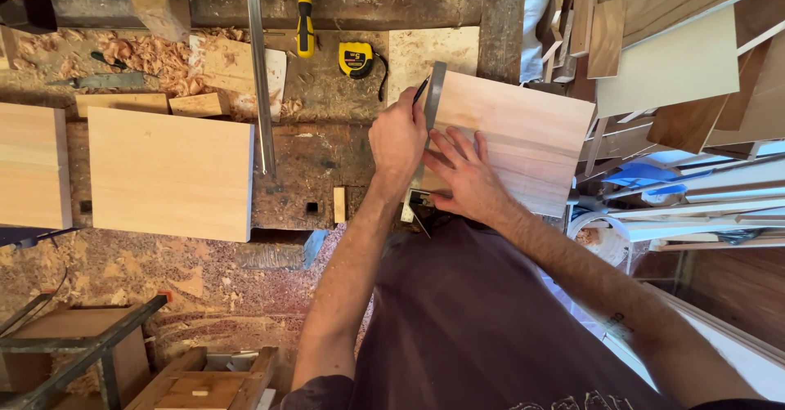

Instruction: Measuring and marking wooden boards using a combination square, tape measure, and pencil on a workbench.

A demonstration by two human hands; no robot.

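A pale wooden board (531, 128) lies on the workbench (311, 161), overhanging its right end. A metal try square (433, 91) rests along the board's left edge. My left hand (396, 140) grips a dark pencil (420, 91) with its tip against the square's blade. My right hand (466, 177) lies flat, fingers spread, pressing on the board and the lower part of the square. The square's stock is mostly hidden under my hands.
A yellow tape measure (356, 58), a yellow-handled tool (304, 22) and a long metal bar (260, 75) lie on the bench. Two more pale boards (168, 169) (33, 165) sit at left, by wood shavings (147, 54). Stacked timber offcuts (670, 67) crowd the right.
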